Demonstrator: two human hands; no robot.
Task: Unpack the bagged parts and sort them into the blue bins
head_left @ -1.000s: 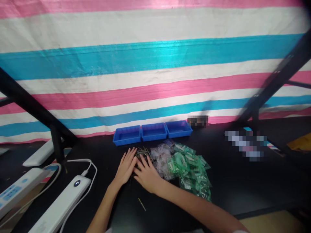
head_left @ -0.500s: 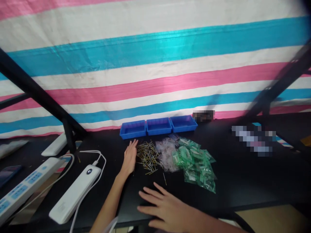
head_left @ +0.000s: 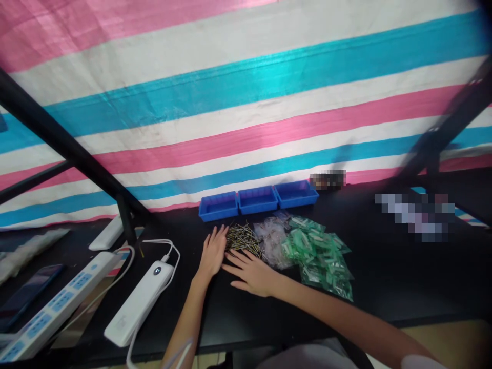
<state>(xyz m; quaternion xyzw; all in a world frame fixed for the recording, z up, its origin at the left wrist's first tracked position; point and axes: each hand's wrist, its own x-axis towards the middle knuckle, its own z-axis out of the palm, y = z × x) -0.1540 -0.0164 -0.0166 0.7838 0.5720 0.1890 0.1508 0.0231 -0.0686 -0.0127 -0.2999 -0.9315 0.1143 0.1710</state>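
2 hands at edge of thin-rod pile; pwr bank txt illegible.

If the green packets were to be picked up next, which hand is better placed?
Probably the right hand: it is nearer the green packets. The left hand is farther off, at the left edge of the pile of thin rods.

Right hand — back from near edge of table to near side of pile of thin sticks, well apart half second ago. Sticks less covered than one second ago. Phone — more fully in view.
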